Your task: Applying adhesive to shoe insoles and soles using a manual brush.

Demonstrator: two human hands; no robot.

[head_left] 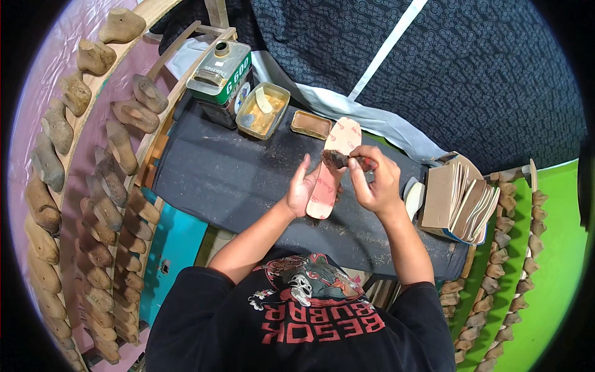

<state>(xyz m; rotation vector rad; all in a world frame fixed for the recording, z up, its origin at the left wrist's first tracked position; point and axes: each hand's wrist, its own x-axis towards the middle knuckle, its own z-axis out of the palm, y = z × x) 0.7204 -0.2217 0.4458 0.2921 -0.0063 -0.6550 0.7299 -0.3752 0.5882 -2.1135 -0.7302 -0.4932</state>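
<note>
My left hand [302,189] holds a pale insole [322,193] with red print by its lower edge, thumb up along the side. The insole tilts over the dark-covered table. In my right hand [377,180] is a brush, gripped by its reddish handle [368,163]. Its dark bristles [335,159] rest across the middle of the insole. Beyond the insole sits a small rectangular tin [311,124] with a brownish content. Beside that is a larger yellowish tub [284,98], holding a pale flat piece and some yellow-brown residue.
A green and silver can [214,74] stands at the table's far left. To the right, a box [439,195] holds stacked flat sole pieces. Wooden shoe lasts [121,146] line racks at left, and more lasts [491,285] hang at right. Dark patterned cloth [483,80] hangs behind the table [204,167].
</note>
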